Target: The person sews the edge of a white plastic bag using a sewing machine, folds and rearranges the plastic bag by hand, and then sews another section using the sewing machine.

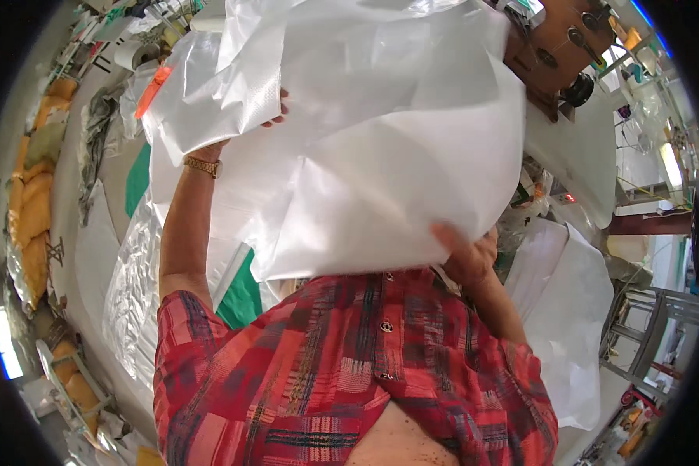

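Looking down from the head view, I'd call this mid-handling, nowhere near settled. The white sheet (412, 155) is up off whatever's below and fills the space between the two grips, spreading ahead of both. The left grip (280, 109) seems closed on a doubled-over part of it; the flap hides the palm, but fingertips poke out past its edge. The right grip (470, 252) is blurry, thumb and fingers apart, right at the sheet's near edge, and honestly I can't tell if it's pinching or just brushing it.

So, done as far as I can see: sheet picked up, one side folded over at the left grip. Not done: it's creased and not lying flat, and the near edge sits loose against the checked shirt (318, 349), between the grips. Can't see whether any edge has been worked. The brown machine (555, 58) is ahead and right of the right grip, and I can't make out any sheet fed into it.
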Available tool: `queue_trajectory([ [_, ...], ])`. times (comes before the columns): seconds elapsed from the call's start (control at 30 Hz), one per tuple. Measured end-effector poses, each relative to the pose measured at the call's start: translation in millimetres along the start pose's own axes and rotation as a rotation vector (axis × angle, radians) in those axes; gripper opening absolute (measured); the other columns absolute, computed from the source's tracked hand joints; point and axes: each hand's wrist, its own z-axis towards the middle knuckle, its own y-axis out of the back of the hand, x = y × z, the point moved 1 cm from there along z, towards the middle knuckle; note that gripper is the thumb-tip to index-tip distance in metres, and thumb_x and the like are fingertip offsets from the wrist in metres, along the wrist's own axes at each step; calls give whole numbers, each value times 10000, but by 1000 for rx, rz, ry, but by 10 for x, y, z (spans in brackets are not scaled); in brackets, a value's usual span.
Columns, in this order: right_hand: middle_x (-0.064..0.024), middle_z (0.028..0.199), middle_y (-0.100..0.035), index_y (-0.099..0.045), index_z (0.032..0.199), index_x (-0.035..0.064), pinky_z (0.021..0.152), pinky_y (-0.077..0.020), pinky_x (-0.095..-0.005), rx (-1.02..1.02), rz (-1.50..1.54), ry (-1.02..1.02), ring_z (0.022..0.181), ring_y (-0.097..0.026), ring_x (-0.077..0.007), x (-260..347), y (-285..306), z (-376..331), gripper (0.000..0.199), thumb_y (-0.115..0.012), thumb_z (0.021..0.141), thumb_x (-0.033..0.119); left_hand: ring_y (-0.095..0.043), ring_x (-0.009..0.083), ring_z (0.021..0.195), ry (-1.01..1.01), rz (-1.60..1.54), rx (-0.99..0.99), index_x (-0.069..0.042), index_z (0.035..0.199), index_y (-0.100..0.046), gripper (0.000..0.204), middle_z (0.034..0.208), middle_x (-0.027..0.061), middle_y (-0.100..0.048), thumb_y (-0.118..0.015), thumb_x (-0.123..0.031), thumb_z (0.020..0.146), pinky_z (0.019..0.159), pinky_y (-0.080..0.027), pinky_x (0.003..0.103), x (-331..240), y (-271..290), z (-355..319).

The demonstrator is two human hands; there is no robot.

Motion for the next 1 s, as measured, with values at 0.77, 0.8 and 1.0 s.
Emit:
queue_trajectory([
  [0.77,-84,830,-660,-653,989,52,923,-458,-454,750,-60,309,786,-635,-266,657,-124,523,369,-762,756,317,-567,319,621,-287,317,382,-24,844,-625,154,718,110,-569,-713,-148,864,577,-435,379,-440,-1994,-1075],
  [0.8,-84,830,-660,-653,989,52,923,-458,-454,770,-48,315,786,-635,-266,653,-110,524,369,-762,756,317,-553,307,594,-276,281,328,-21,821,-633,175,689,102,-555,-736,-161,841,548,-412,390,-430,-1932,-1078],
  [1.0,-20,611,-543,-714,853,67,1007,-434,-496,200,-605,651,614,-573,-166,688,271,564,150,-735,738,160,-617,269,989,73,875,311,-69,1091,-701,437,982,117,-682,-723,-432,848,935,-449,369,387,-1276,-1124],
])
